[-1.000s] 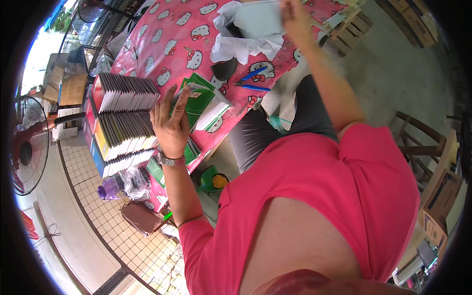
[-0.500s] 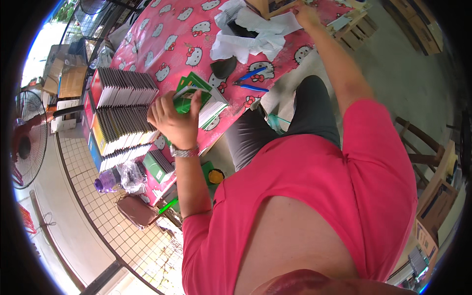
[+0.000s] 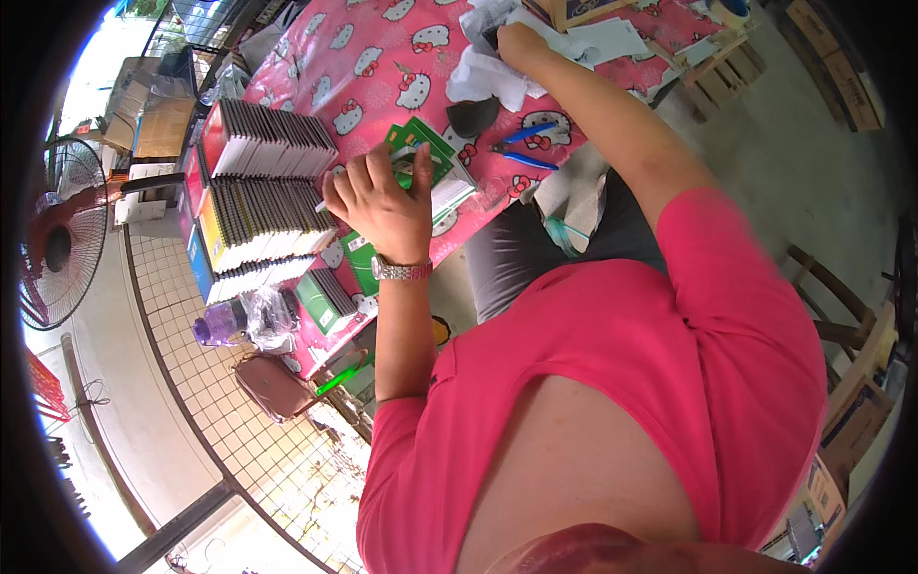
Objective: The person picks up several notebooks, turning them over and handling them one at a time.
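Pink patterned tabletop (image 3: 382, 105), green notebooks (image 3: 435, 143) near its edge, person's left hand (image 3: 387, 206) over them — grip loosely spread, right hand (image 3: 521, 48) at crumpled white paper (image 3: 488, 84) — its grip hidden, state unclear

Hand passage runs over the pink tablecloth (image 3: 382, 107) between the spiral-bound notebook stacks (image 3: 268, 206) and the crumpled white paper (image 3: 488, 82). Blue-handled nippers (image 3: 529, 161) obstruct the near edge; a cardboard box (image 3: 579, 11) stands just beyond the right hand (image 3: 521, 46).
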The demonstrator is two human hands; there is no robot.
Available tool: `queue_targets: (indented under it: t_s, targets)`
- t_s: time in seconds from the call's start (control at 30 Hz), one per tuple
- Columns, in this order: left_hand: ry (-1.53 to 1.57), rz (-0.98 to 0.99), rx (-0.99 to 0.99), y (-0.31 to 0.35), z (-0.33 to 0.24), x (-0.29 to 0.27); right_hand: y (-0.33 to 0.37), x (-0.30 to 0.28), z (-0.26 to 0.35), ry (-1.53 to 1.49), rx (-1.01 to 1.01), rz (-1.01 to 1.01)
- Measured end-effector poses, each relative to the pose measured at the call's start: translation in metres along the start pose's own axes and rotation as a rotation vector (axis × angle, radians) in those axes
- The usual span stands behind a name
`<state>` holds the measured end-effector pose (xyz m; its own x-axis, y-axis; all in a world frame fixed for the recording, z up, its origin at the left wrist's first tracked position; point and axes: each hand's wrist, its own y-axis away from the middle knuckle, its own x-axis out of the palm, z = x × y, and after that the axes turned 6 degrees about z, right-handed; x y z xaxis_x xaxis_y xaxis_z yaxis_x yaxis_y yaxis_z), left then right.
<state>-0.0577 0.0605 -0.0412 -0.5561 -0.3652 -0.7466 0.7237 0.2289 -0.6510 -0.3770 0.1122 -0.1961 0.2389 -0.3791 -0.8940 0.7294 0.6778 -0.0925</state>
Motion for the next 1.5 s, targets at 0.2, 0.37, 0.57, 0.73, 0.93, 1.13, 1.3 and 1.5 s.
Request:
queue_targets:
  t_s: [0.2, 0.37, 0.57, 0.73, 0.93, 1.13, 1.3, 1.5]
  targets:
    - [0.099, 0.001, -0.014, 0.012, 0.023, -0.005, -0.013, 0.017, 0.03, 0.045, 0.039, -0.018]
    - [0.19, 0.112, 0.063, -0.008, 0.011, 0.0, -0.051, -0.015, -0.01, -0.199, -0.078, -0.42]
    - [0.25, 0.173, 0.013, 0.005, 0.026, -0.013, 0.03, -0.077, 0.05, 0.223, -0.185, -0.127]
    - [0.291, 0.134, 0.029, 0.005, 0.025, -0.017, -0.003, -0.029, 0.009, -0.175, -0.138, -0.032]
    - [0.277, 0.131, -0.002, 0.019, 0.03, -0.02, 0.053, -0.103, 0.095, 0.192, -0.435, 0.026]
    - [0.243, 0.167, -0.041, 0.008, 0.022, -0.017, 0.079, -0.075, 0.082, 0.347, -0.493, -0.107]
    - [0.299, 0.162, -0.018, 0.01, 0.021, -0.02, 0.05, 0.006, 0.016, -0.117, -0.405, -0.102]
    - [0.26, 0.171, -0.043, 0.012, 0.023, -0.018, 0.022, -0.025, 0.047, -0.662, 0.221, 0.583]
